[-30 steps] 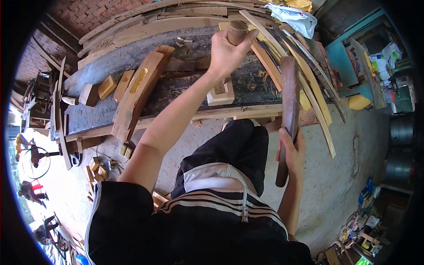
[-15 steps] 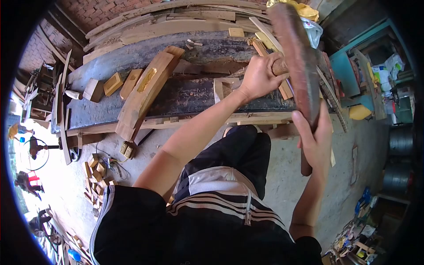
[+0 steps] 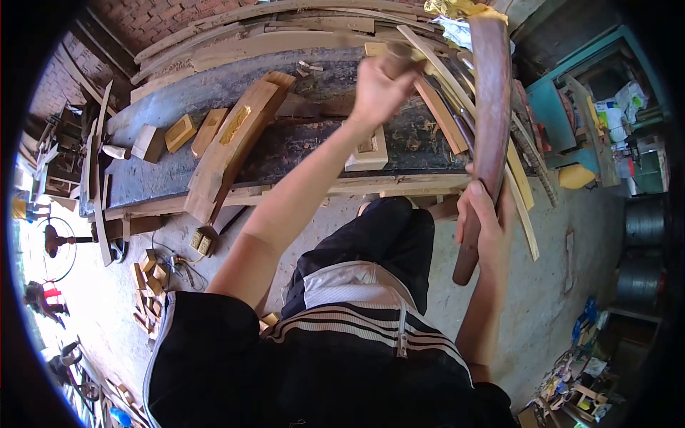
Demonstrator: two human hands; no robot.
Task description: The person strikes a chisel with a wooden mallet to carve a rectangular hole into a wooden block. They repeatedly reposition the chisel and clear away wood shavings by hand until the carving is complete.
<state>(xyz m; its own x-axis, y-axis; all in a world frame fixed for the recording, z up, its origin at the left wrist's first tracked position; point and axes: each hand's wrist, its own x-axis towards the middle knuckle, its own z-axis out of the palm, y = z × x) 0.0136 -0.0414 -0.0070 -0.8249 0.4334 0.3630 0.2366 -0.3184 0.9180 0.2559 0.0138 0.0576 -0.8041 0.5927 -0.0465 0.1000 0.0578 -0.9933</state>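
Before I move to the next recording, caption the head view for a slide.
Left hand gripping a round-ended piece above the workbench, right hand gripping a long dark bar.

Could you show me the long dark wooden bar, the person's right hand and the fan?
Long dark wooden bar point(image 3: 491, 107): head view, its upper part.
Right hand point(image 3: 491, 230): head view, middle of the hand.
Fan point(image 3: 51, 241): head view, its dark hub.

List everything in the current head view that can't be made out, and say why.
- Round-ended tool in the left hand: blurred; its type can't be told.
- Right hand: some fingers are hidden behind the dark wooden club.
- Pale recessed block: one corner is covered by the left forearm.
- Distant people, head view's left edge: too small and glary to tell what they're doing.
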